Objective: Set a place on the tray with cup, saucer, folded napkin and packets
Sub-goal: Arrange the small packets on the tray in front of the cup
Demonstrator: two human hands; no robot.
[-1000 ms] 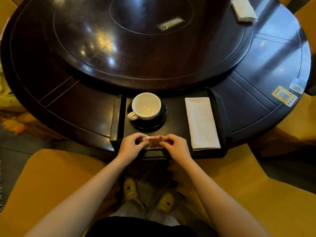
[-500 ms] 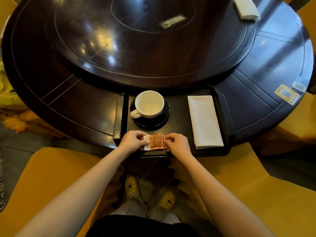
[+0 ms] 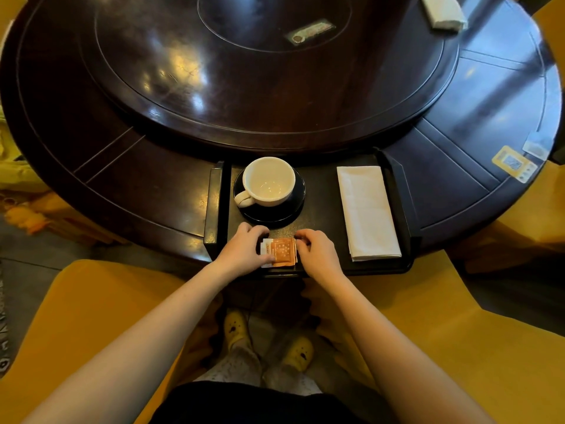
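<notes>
A black tray (image 3: 324, 191) sits at the near edge of the dark round table. On its left, a white cup (image 3: 268, 182) stands empty on a black saucer (image 3: 293, 209), handle toward the near left. A folded white napkin (image 3: 367, 212) lies along the tray's right side. At the tray's front edge lie the packets (image 3: 280, 252), an orange one overlapping a white one. My left hand (image 3: 241, 252) touches their left edge and my right hand (image 3: 316, 252) their right edge, fingertips pinching the stack flat on the tray.
The table (image 3: 153, 166) has a raised round centre (image 3: 244, 71) with a small label. Another folded white napkin (image 3: 443, 10) lies at the far right. Yellow stickers (image 3: 513, 163) sit on the right rim. Yellow chairs (image 3: 428, 332) flank my legs below.
The packets, held tilted between both hands a second ago, now lie flat on the tray's front edge. Both hands stay at their sides.
</notes>
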